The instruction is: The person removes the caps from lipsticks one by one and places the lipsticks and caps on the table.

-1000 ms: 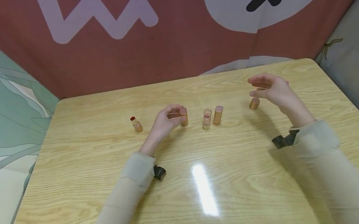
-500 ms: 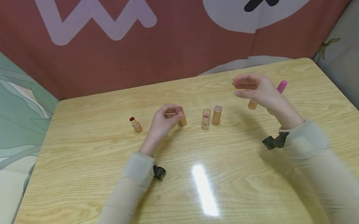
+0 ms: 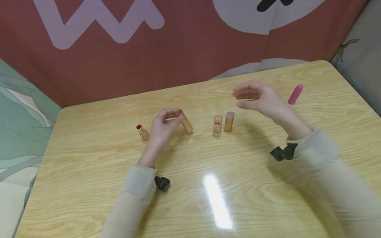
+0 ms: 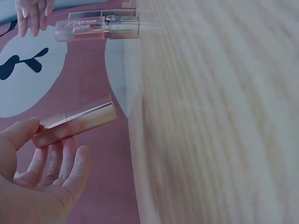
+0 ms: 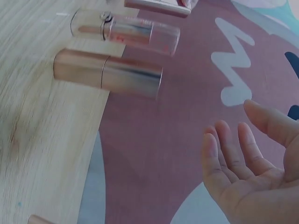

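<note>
My left hand (image 3: 163, 128) pinches the top of a closed gold lipstick tube (image 3: 186, 123) between thumb and fingers. The tube leans toward that hand, its lower end close to the tabletop. In the left wrist view, a seam rings the lipstick's middle. Left of the hand stands an uncapped red lipstick (image 3: 143, 133). My right hand (image 3: 263, 102) hovers with fingers spread and nothing in its grasp. Nearest to it, on its left, stands another gold lipstick tube (image 5: 107, 74). Beside that one is a clear-capped lip tube (image 5: 126, 32).
A bright pink, round-ended piece (image 3: 295, 95) lies at the right, beyond my right wrist. In the right wrist view, a gold edge (image 5: 39, 220) peeks in at the bottom left. The wooden table (image 3: 203, 200) ends at a patterned cloth (image 3: 188, 57) behind.
My left hand has shifted left, tipping the lipstick from upright to leaning. My right hand has moved left, uncovering the pink piece and now hiding the short gold piece seen earlier.
</note>
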